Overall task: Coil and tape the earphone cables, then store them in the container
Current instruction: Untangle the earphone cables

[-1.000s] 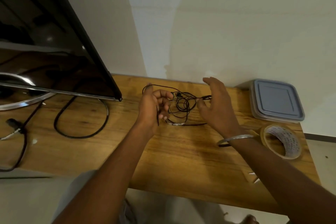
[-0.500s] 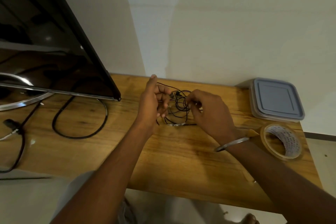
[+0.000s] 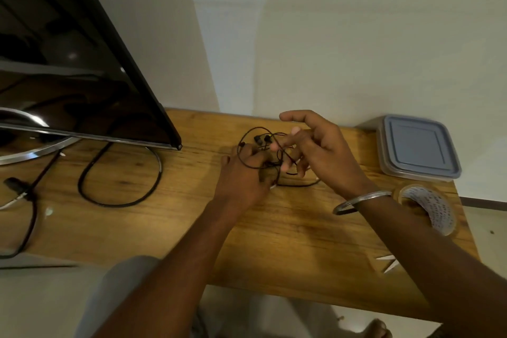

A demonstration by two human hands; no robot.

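left hand (image 3: 241, 175), knuckles up just right of the monitor (image 3: 82, 63) corner, has its fingers curled round the earphone cable (image 3: 271, 164), one black loop draped over its back. the tangle hangs between both hands over the wooden table (image 3: 288, 241), stretched mostly left to right, earbuds (image 3: 262, 139) on its far side toward the wall. right hand (image 3: 326, 153) hooks strands in bent fingers, forefinger straight, pointing left. further right sit the lidded container (image 3: 418, 148) and, nearer, the tape roll (image 3: 429, 208).

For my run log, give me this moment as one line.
step: coiling | left hand: grips earphones | right hand: fingers hooked through loops | tape roll: on table, untouched | container: lid on
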